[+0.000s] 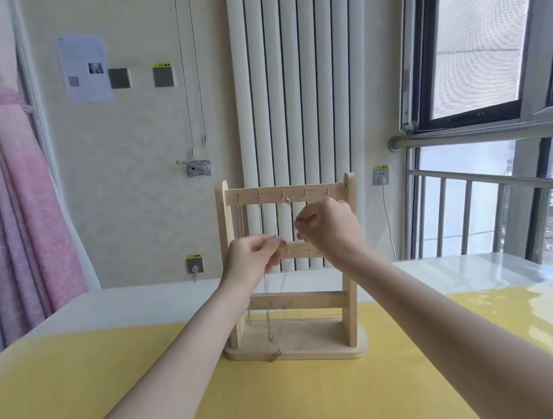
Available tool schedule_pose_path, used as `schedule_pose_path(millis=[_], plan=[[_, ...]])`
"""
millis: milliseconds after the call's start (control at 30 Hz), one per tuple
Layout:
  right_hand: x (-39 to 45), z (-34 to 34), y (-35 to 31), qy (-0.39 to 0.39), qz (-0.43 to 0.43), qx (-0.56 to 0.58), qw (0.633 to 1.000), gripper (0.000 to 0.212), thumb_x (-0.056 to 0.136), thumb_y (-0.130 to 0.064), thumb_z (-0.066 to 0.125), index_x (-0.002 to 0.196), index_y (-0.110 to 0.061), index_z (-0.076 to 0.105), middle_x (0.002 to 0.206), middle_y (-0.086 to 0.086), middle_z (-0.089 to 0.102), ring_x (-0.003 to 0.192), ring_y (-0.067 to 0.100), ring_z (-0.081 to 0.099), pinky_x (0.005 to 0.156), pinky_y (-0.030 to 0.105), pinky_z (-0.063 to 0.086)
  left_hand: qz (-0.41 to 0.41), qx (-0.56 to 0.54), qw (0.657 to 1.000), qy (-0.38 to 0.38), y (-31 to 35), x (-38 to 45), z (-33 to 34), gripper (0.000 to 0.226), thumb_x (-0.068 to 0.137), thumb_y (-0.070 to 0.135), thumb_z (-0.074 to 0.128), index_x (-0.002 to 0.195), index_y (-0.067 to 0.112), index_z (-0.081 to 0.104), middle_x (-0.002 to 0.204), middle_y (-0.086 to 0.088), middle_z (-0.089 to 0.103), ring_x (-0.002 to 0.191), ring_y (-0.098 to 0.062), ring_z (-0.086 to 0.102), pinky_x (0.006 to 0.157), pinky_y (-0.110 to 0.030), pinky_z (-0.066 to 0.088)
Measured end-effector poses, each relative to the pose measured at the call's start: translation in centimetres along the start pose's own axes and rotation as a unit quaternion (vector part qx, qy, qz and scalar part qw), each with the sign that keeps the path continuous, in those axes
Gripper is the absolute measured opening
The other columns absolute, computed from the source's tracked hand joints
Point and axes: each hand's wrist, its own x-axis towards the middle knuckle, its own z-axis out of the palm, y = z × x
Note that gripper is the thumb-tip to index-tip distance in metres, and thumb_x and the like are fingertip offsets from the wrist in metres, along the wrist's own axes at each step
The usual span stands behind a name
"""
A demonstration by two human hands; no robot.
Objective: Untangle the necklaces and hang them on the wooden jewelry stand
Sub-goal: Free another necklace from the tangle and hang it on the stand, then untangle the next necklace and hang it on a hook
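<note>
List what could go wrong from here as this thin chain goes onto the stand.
1. The thin chain is pinched by the right hand and left hand near the top-rail hooks; a slipped grip could drop it.
2. Its slack hangs beside the hung necklaces; it may snag them.
3. A hard pull could tip the wooden stand.

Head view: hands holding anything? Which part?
Both pinch one thin necklace chain in front of the wooden stand: right hand near its clasp end by the top bar, left hand lower along the strand.
</note>
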Motion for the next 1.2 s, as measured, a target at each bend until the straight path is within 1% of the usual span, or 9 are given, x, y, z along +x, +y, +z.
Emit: schedule_pose_path(millis=[167,333,467,633,733,833,933,1100,1200], plan=[[-0.4,-0.2,0.2,-0.066,0.062,0.112,0.990,0.016,0.079,-0.003,0.059,0.071,-0.014,0.068,0.073,0.008,0.071,0.066,0.028,0.071,0.061,0.042,0.059,-0.010,0.046,0.999,0.016,-0.2,0.0,-0.1,0.020,0.092,0.022,0.054,0.089,0.011,0.071,0.073,0.001,0.064,0.067,-0.013,0.059,0.059,-0.016,0.046],[-1.5,-1.6,-0.4,-0.066,0.067,0.111,0.989,0.012,0.081,-0.005,0.059,0.082,-0.010,0.069,0.089,0.010,0.070,0.068,0.026,0.070,0.064,0.040,0.060,0.004,0.151,0.988,0.014,0.5,-1.5,-1.0,0.007,0.088,0.026,0.060,0.088,0.021,0.065,0.086,0.003,0.062,0.085,-0.018,0.057,0.084,-0.033,0.050],[-6.4,-2.3,0.2,-0.094,0.048,0.111,0.988,0.013,0.081,-0.005,0.058,0.079,-0.009,0.071,0.081,0.005,0.069,0.067,0.027,0.069,0.056,0.034,0.059,0.009,0.178,0.984,-0.005,-0.1,-6.1,-1.7,0.010,0.088,0.020,0.059,0.090,0.017,0.068,0.081,0.009,0.062,0.077,-0.010,0.055,0.075,-0.025,0.045],[-15.5,-0.8,4.0,-0.191,0.047,0.092,0.976,0.011,0.083,-0.008,0.062,0.082,-0.007,0.073,0.075,0.001,0.067,0.044,0.002,0.055,0.039,0.011,0.040,0.004,0.257,0.958,-0.129,-3.8,-13.3,-1.0,0.008,0.084,0.019,0.063,0.078,0.022,0.069,0.073,0.016,0.063,0.070,-0.002,0.057,0.065,-0.012,0.041],[-19.2,0.7,5.7,-0.214,0.049,0.062,0.974,0.011,0.082,-0.011,0.062,0.080,-0.014,0.073,0.078,0.000,0.068,0.056,0.002,0.055,0.052,0.013,0.041,-0.006,0.335,0.933,-0.134,-6.2,-15.8,-0.5,0.008,0.083,0.023,0.063,0.084,0.023,0.070,0.075,0.013,0.060,0.074,-0.008,0.059,0.069,-0.021,0.042],[-20.3,1.5,6.2,-0.217,0.006,-0.022,0.976,0.017,0.085,-0.021,0.063,0.099,-0.016,0.072,0.101,0.002,0.062,0.093,0.015,0.050,0.077,0.030,0.043,0.010,0.385,0.914,-0.126,-7.1,-16.4,0.1,0.014,0.085,0.023,0.060,0.094,0.021,0.071,0.084,0.007,0.053,0.082,-0.011,0.055,0.069,-0.023,0.036],[-20.3,1.4,6.3,-0.227,-0.004,-0.061,0.972,0.026,0.088,-0.022,0.060,0.112,-0.014,0.066,0.110,0.004,0.053,0.108,0.021,0.042,0.084,0.031,0.041,0.019,0.385,0.913,-0.133,-7.2,-16.4,0.3,0.012,0.084,0.021,0.060,0.090,0.018,0.070,0.090,0.002,0.057,0.082,-0.013,0.056,0.070,-0.024,0.038],[-20.2,1.3,6.9,-0.222,0.008,-0.020,0.975,0.004,0.084,-0.017,0.064,0.087,-0.016,0.065,0.088,-0.005,0.053,0.079,0.010,0.044,0.062,0.018,0.030,0.022,0.359,0.924,-0.132,-7.4,-16.3,0.1,0.006,0.082,0.018,0.062,0.078,0.016,0.067,0.088,0.000,0.060,0.083,-0.015,0.058,0.078,-0.029,0.045],[-20.2,1.1,7.0,-0.191,0.051,0.067,0.978,0.018,0.078,-0.011,0.068,0.070,-0.020,0.055,0.070,-0.010,0.058,0.059,0.000,0.046,0.055,0.010,0.035,0.021,0.352,0.927,-0.129,-7.5,-16.3,0.0,0.007,0.082,0.017,0.061,0.077,0.015,0.064,0.084,0.004,0.059,0.082,-0.015,0.058,0.076,-0.028,0.045]])
